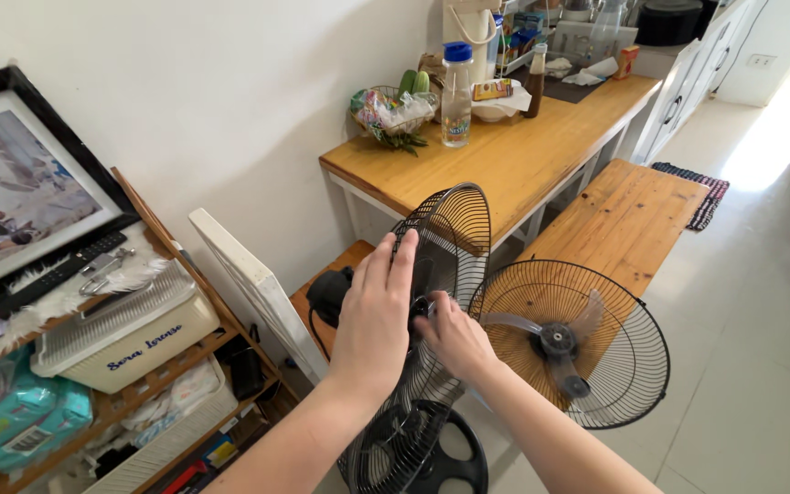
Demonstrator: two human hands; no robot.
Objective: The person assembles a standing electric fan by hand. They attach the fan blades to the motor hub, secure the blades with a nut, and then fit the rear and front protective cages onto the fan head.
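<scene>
A black stand fan is in front of me, partly taken apart. My left hand (375,311) lies flat on the rear wire grille (454,229), next to the black motor housing (328,295). My right hand (454,337) has its fingers curled at the fan's hub at the grille's centre. The front grille (587,352), with a clear blade and black hub behind it, leans beside the fan on the right. The round black base (422,453) sits on the floor under my arms.
A wooden table (505,160) with a water bottle (456,96), a basket and jars stands behind the fan. A wooden bench (624,220) is to its right. At left are a wooden shelf (153,366) with bins, a framed picture (20,187) and a leaning white board (258,288).
</scene>
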